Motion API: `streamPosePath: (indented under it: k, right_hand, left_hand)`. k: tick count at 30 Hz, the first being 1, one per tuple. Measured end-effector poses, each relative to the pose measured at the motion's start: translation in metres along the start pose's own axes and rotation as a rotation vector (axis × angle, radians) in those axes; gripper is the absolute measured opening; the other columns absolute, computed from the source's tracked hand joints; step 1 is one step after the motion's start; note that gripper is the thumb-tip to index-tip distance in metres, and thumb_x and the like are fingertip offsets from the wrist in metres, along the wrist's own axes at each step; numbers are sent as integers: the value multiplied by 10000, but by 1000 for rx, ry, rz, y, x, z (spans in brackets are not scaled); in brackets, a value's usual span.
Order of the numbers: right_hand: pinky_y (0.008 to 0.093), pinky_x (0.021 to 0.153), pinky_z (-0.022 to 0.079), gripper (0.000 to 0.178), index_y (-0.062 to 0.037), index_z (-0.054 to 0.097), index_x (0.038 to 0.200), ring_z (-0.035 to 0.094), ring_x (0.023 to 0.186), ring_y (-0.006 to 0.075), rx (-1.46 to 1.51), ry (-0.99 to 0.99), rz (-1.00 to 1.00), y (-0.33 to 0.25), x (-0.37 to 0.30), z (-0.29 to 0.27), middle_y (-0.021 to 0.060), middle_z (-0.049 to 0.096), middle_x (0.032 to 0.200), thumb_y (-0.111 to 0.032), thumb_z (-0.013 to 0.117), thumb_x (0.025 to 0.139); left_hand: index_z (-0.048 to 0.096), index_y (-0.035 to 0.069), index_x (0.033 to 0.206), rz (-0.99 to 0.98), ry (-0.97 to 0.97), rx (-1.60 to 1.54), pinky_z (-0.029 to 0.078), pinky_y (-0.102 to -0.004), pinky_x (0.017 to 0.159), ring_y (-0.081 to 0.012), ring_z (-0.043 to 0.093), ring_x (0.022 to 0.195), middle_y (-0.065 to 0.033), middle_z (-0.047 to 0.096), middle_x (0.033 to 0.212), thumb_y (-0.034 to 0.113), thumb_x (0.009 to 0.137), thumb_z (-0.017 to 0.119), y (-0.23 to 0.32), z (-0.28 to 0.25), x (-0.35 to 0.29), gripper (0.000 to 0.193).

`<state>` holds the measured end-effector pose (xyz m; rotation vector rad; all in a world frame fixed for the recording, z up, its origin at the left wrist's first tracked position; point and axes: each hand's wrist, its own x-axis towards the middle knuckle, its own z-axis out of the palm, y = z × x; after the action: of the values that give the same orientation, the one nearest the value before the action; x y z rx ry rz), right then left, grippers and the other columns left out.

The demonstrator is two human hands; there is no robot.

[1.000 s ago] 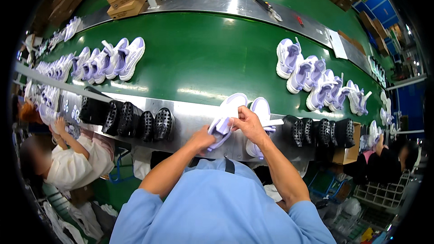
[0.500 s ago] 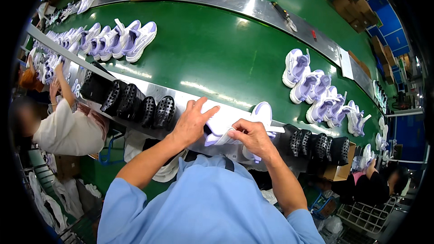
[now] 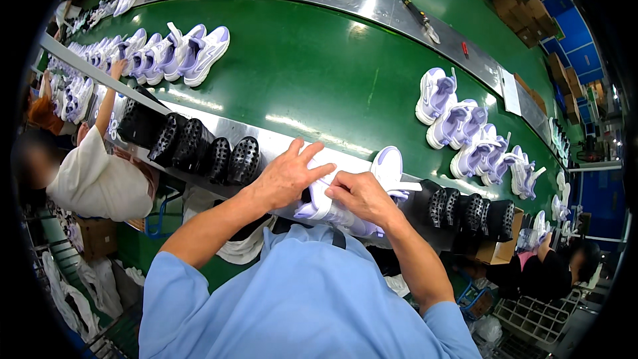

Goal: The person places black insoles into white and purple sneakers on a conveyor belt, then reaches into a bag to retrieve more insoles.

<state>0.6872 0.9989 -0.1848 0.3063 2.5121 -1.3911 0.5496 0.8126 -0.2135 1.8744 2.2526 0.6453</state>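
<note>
A white and lavender sneaker [image 3: 321, 201] lies in front of me at the bench edge, partly covered by my hands. My left hand [image 3: 290, 174] reaches over it from the left, fingers spread and thumb stretched across its upper. On the sneaker's right side my right hand [image 3: 359, 194] pinches part of its upper between thumb and fingers; the exact spot is hidden. Just beyond my right hand stands a second white and lavender sneaker [image 3: 387, 165], with a white strip [image 3: 407, 187] sticking out to the right.
Black studded blocks [image 3: 243, 161] stand left on the metal ledge [image 3: 272, 146], more black blocks [image 3: 473, 215] right. Sneakers sit in rows on the green belt [image 3: 319, 73]. Co-workers [image 3: 100, 179] work left and right. A tool [image 3: 419, 16] lies on the far rail.
My right hand has moved slightly left, closer to my left thumb, and the near sneaker has shifted a little. The co-worker at the left now reaches an arm up to the shoe row.
</note>
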Motion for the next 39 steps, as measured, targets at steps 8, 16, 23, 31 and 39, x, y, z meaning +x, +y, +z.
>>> streamPosePath:
  k: [8, 16, 23, 31, 39]
  right_hand:
    - [427, 671, 523, 282, 1, 687, 892, 673, 677, 347, -69, 274, 139, 19, -1, 19, 192, 694, 740, -271, 759, 909]
    - [417, 770, 550, 301, 37, 646, 1112, 689, 813, 309, -83, 839, 577, 100, -124, 41, 176, 693, 908, -164, 734, 905]
    - [435, 746, 542, 352, 15, 592, 952, 676, 825, 303, 161, 830, 651, 169, -77, 103, 194, 673, 878, -226, 824, 840]
    - [490, 927, 519, 333, -26, 674, 1073, 584, 1117, 403, -314, 866, 70, 131, -78, 54, 155, 679, 1071, -131, 778, 774]
    - [478, 850, 527, 338, -38, 601, 1029, 609, 1003, 387, -351, 888, -112, 132, -78, 52, 143, 656, 1032, -157, 802, 785]
  left_hand:
    - [599, 126, 1410, -673, -183, -216, 508, -517, 977, -476, 567, 1109, -233, 558, 1359, -63, 794, 621, 11, 35, -21, 644]
    - [583, 15, 1301, -827, -70, 32, 517, -531, 894, -430, 633, 1051, -248, 659, 1053, 123, 833, 722, 29, 56, -47, 499]
    - [647, 44, 1101, -254, 34, -227, 540, -493, 784, -389, 641, 981, -174, 638, 986, 118, 857, 747, 94, 97, 33, 274]
    - [606, 6, 1069, -319, -18, -326, 529, -540, 752, -459, 647, 872, -253, 645, 974, 94, 876, 717, 59, 173, 56, 240]
    - [627, -8, 1134, -387, -44, -363, 542, -493, 836, -449, 666, 977, -248, 692, 1059, 46, 879, 695, 93, 129, 57, 270]
